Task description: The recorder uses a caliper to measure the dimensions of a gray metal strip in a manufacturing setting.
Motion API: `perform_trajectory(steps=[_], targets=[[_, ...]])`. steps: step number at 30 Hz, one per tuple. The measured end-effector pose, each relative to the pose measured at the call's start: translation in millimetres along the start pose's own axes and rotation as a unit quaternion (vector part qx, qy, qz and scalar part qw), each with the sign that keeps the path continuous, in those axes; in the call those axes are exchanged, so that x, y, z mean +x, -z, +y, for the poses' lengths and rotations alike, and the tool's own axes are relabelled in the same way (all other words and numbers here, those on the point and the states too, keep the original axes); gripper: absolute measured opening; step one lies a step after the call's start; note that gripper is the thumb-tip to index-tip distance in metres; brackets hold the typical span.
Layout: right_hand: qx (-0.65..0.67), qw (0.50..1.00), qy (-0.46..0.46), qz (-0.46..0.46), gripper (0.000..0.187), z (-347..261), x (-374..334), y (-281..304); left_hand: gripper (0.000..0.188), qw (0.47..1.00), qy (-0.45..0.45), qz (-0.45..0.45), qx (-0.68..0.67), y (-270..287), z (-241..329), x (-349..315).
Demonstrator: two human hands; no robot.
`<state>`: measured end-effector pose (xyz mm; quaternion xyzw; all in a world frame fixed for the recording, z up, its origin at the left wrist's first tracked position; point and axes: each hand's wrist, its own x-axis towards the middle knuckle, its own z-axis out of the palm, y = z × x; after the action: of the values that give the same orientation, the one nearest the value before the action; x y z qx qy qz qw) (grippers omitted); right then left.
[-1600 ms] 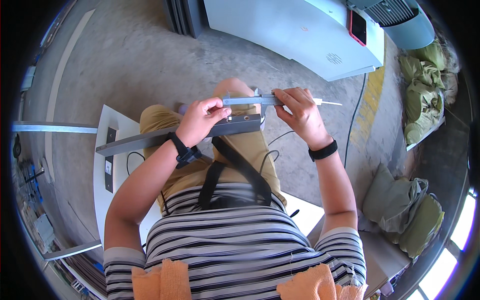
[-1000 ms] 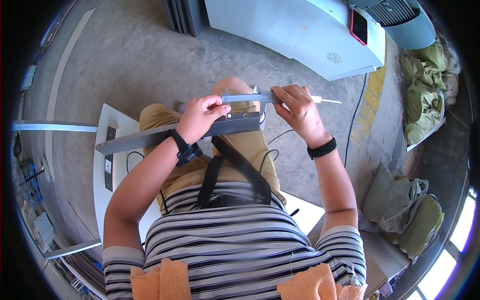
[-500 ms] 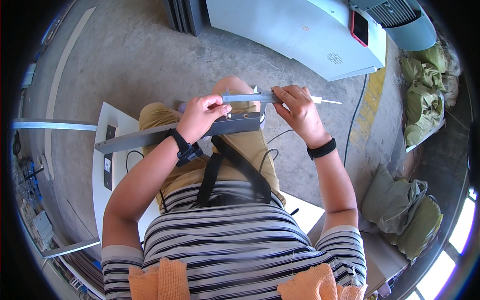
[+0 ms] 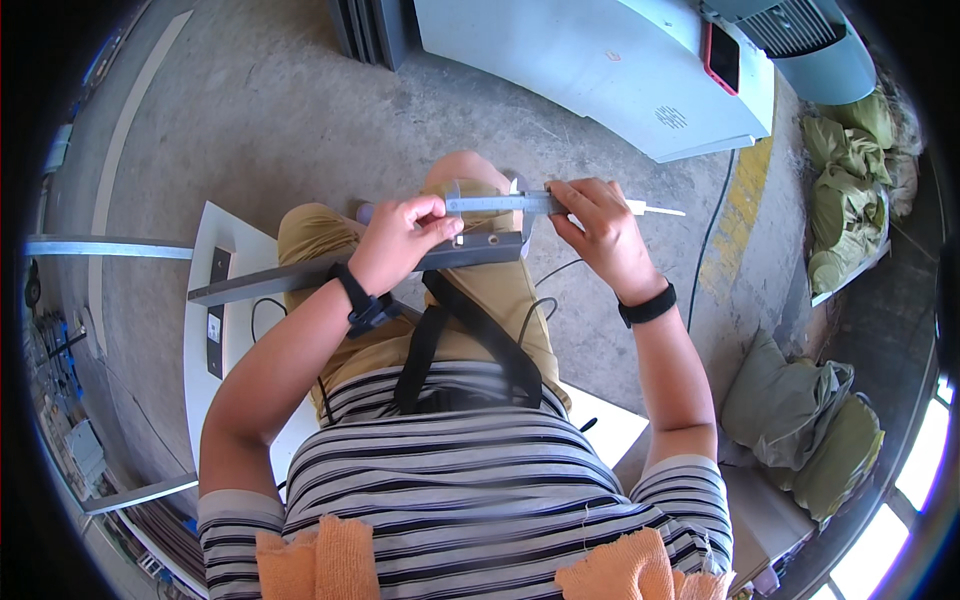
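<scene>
In the head view, a caliper spans the area just above the frame's centre. The left hand has its grip pinched on the caliper's left end; the right hand has its grip closed around the sliding part. Just below runs a dark grey bar. Olive sacks sit at the right and grey-green sacks at the lower right, their contents hidden.
</scene>
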<state>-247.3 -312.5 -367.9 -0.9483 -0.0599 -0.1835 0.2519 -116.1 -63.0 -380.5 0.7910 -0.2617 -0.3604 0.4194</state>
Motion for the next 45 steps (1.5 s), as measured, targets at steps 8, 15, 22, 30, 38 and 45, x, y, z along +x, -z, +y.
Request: perform_trajectory(steps=[8, 15, 22, 30, 38, 45], targets=[[0.009, 0.998, -0.054, -0.041, 0.037, -19, -26, 14, 0.049, 0.925, -0.134, -0.098, 0.341, 6, -6, -51], [0.056, 0.985, -0.136, -0.089, 0.035, -25, -38, 18, 0.048, 0.873, -0.249, -0.035, 0.417, -3, -9, -64], [0.043, 0.99, -0.096, -0.095, 0.038, -25, -31, 19, 0.065, 0.881, -0.217, -0.055, 0.416, -7, -16, -66], [0.018, 0.992, -0.071, -0.105, 0.037, -22, -26, 17, 0.063, 0.893, -0.207, -0.055, 0.395, -5, -16, -65], [-0.018, 0.993, -0.022, -0.118, 0.036, -15, -15, 16, 0.06, 0.897, -0.2, -0.064, 0.388, -2, -16, -62], [-0.041, 0.991, -0.001, -0.128, 0.038, -9, -11, 16, 0.046, 0.891, -0.244, -0.031, 0.382, 0, -16, -57]])
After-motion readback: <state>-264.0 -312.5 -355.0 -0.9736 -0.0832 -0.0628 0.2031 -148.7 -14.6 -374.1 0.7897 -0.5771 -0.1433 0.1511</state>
